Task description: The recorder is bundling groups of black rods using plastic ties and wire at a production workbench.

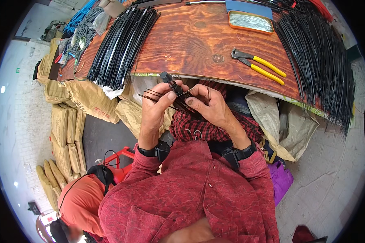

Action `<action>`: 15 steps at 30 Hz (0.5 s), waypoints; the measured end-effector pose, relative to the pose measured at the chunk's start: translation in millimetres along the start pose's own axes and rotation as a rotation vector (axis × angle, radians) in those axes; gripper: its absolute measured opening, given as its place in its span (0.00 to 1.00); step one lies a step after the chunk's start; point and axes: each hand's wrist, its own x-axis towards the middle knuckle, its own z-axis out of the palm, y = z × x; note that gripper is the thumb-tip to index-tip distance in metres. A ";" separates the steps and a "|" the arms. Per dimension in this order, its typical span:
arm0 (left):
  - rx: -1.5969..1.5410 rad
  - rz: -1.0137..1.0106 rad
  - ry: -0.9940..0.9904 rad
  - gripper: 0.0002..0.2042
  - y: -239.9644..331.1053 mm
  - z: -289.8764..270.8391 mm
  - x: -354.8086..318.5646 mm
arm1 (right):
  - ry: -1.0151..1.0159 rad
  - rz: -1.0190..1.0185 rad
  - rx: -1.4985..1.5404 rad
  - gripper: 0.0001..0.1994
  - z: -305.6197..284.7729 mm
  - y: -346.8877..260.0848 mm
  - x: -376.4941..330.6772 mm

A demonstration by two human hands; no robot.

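Observation:
In front of my chest, just off the table's near edge, both hands hold what looks like a black umbrella frame. Its short shaft with a knobbed end points up and to the left, and thin dark ribs stick out between my fingers. My left hand is closed round the shaft and ribs, thumb on top. Closed too, my right hand pinches at the joint where ribs meet the shaft; its fingertips are partly hidden. Yellow-handled end-cutting pliers lie on the table beyond my right hand.
The wooden table carries a bundle of black frames on the left and a heap of thin black ribs hanging over its right edge. An orange box of wire pieces stands behind the pliers. A co-worker in orange is at lower left.

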 end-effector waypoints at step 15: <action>-0.047 -0.026 0.027 0.13 0.5 1.7 3.2 | 0.207 -0.270 -0.386 0.11 10.9 -6.0 -1.8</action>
